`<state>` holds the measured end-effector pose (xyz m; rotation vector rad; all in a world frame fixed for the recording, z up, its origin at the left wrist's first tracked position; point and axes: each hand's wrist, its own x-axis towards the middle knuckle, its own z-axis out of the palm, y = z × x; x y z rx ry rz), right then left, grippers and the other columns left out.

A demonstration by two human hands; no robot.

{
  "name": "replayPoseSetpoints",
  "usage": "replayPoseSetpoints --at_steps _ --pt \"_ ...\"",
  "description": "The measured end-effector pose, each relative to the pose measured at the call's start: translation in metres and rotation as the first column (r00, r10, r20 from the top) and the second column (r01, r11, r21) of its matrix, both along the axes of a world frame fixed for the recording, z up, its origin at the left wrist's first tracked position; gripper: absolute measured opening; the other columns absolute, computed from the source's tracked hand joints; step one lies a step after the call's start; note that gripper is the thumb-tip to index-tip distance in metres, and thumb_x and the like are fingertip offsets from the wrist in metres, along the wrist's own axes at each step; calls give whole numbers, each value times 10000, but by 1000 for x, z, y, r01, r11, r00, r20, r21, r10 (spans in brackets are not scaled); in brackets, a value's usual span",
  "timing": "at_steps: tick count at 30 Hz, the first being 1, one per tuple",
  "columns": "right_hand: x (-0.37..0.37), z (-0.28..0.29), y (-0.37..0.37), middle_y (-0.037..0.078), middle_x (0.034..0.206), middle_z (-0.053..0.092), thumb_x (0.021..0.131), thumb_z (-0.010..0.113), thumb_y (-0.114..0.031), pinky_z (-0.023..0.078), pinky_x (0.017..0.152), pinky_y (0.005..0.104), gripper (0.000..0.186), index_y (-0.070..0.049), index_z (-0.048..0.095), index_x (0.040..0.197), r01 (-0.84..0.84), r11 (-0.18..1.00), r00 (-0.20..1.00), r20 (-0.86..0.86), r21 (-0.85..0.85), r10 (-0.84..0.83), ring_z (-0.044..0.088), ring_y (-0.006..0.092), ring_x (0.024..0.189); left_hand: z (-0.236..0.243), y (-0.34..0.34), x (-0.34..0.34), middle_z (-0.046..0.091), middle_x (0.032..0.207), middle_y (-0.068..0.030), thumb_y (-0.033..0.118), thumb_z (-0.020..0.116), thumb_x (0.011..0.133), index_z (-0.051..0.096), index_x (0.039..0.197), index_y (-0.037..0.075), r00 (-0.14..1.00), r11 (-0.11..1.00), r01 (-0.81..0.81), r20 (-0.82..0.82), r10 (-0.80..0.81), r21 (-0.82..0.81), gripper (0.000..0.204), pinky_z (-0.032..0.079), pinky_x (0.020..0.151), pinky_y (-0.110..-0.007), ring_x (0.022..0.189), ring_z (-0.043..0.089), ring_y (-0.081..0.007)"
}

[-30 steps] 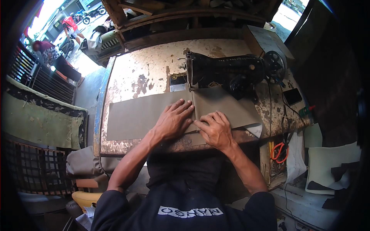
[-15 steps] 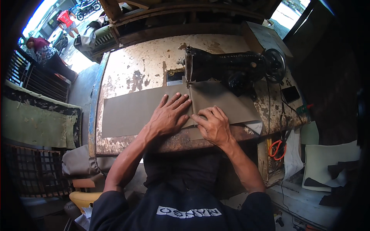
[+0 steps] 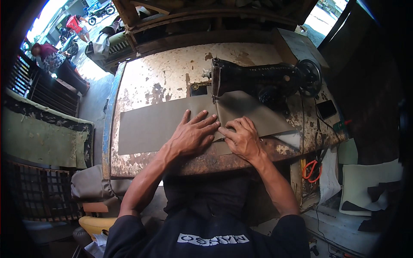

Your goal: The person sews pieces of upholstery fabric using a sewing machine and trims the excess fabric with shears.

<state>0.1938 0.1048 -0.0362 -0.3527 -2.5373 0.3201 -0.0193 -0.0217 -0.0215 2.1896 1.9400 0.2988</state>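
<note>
- Since the earlier frame both hands have slid a little to the right along the grey-brown material (image 3: 150, 127), closer to the needle end of the machine, and the view has tipped so the tabletop sits lower and larger.
- Nearest is the person's dark shirt (image 3: 211, 223), one white band of print across its chest.
- At the lower left is one yellow seat (image 3: 97, 223); at the lower right one pair of orange-handled scissors (image 3: 310, 168) hangs off the table's right side, with white and dark cut pieces (image 3: 370, 185) stacked beyond it.
- Left hand (image 3: 191, 135) lies flat, fingers spread wide, pressing the material to the table; it grips nothing.
- Right hand (image 3: 241, 138) lies just beside it, fingers curled, fingertips pinning a folded edge of the same material; whether it pinches the fold I cannot tell.
- One long strip of material stretches from the table's left part, under both hands, to the foot of the machine, a second layer angling off to the right.
- One worn table (image 3: 167, 73) with flaking cream paint and rust carries it all.
- One black sewing machine (image 3: 258, 79) stands at the right, its handwheel at the far right, a line of pale lettering along its arm.
- Farthest, upper left, two people (image 3: 51, 56) stand in bright daylight outside.
</note>
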Motion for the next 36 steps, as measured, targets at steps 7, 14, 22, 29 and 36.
replayPoseSetpoints --at_steps 7,14,22,29,36 --pt "1 -2 3 42 1073 656 797 804 -169 441 1075 546 318 -183 769 1112 -30 999 1000 -6 26 30 605 271 1101 4 5 -8 388 1670 -15 326 528 1018 478 1565 223 1000 999 17 -14 -17 -39 559 108 1239 -706 1577 262 -323" --pt "-4 -2 6 46 1071 667 809 809 -219 467 1056 576 300 -196 769 1105 -19 999 1000 -10 43 20 628 277 1100 -4 -1 -12 424 1649 0 292 547 984 496 1550 211 996 997 77 -38 -77 7 573 115 1220 -739 1565 297 -309" --pt "-5 -1 11 41 1051 675 846 788 -263 498 1026 558 224 -184 775 1055 -12 998 999 -29 69 14 653 262 1072 -1 10 -19 436 1642 -1 286 563 959 505 1543 206 995 995 95 -16 -96 -8 593 127 1208 -755 1555 319 -306" --pt "-8 -1 12 68 1056 695 862 790 -260 521 1009 564 222 -169 792 1064 -22 995 999 -30 95 25 690 297 1081 1 -4 -16 448 1627 -16 292 592 968 535 1507 176 993 992 118 -26 -117 40 554 205 1161 -789 1530 350 -332" --pt "-10 -2 17 87 1078 692 881 772 -246 483 1043 586 236 -159 786 1100 -29 995 1000 9 93 29 694 328 1109 8 4 -25 404 1661 -29 394 548 1002 478 1565 216 992 991 122 -7 -123 -63 595 76 1224 -737 1574 266 -334"
